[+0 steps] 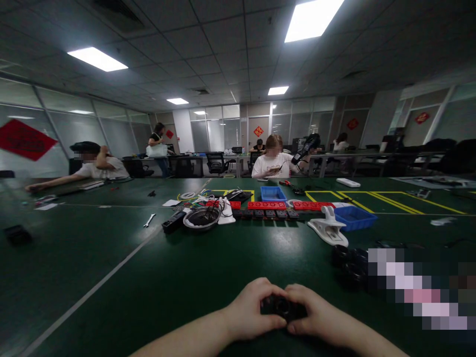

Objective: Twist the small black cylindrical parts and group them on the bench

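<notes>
Both my hands meet low in the middle of the view, just over the green table [178,282]. Between them sits a small black part [281,306] with a round, ring-like detail on its face; its exact kind is hard to make out. My left hand [256,307] grips its left side, thumb below and fingers over the top. From the right, my right hand [307,310] is closed on the other side, and the thumbs come close together beneath. The fingers cover much of the part's edges. Several black round parts [351,263] lie to the right of my hands.
Farther off are a white clamp-like piece [329,228], blue bins [355,218] [273,193], red strips [266,205], a round metal-rimmed dish [202,219] and a wrench [149,220]. A dark block [18,234] lies far left. People [275,163] sit beyond the table.
</notes>
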### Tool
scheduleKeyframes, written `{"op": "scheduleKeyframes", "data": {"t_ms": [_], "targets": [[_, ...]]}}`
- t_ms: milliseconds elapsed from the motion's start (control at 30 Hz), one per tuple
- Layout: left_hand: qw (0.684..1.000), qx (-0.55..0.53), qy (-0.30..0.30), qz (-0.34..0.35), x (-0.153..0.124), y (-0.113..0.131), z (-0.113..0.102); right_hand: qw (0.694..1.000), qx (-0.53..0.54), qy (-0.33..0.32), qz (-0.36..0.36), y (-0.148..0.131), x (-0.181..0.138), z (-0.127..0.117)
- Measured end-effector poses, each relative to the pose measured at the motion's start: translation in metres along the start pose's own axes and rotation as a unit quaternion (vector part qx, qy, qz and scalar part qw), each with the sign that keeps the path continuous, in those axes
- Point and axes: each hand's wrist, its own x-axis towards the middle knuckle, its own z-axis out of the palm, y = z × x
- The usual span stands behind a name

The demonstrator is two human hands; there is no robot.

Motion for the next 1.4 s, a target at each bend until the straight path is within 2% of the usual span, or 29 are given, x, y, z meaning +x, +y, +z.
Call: {"op": "scheduleKeyframes", "data": {"t_ms": [200,467,667,833,900,967,1133,1233,1400], "targets": [[1.0,0.012,0.004,-0.009,0.0,0.001,0.0,1.0,0.005,0.002,-0.011,0.003,0.002,0.001],[1.0,-0.013,0.012,-0.019,-0.002,0.005,0.003,0.999,-0.007,0.025,0.022,0.011,0.003,0.007],[0.998,-0.012,0.037,-0.056,0.0,0.004,0.009,0.991,-0.095,0.078,0.052,0.01,0.004,0.017],[0.99,0.028,0.105,-0.089,-0.001,0.01,0.014,0.973,-0.181,0.125,0.063,0.003,0.005,0.027],[0.987,0.046,0.124,-0.089,-0.002,0.012,0.015,0.968,-0.196,0.139,0.077,0.002,0.005,0.028],[0.989,0.046,0.118,-0.08,-0.002,0.011,0.014,0.968,-0.19,0.147,0.072,0.002,0.004,0.027],[0.997,0.001,0.059,-0.047,0.0,0.006,0.005,0.99,-0.108,0.095,-0.008,0.006,0.002,0.015],[0.998,-0.015,0.048,-0.043,0.001,0.004,0.002,0.994,-0.084,0.066,-0.026,0.01,0.001,0.011],[0.998,-0.023,0.04,-0.036,0.002,0.001,0.002,0.996,-0.061,0.058,-0.04,0.015,0.003,0.01]]}}
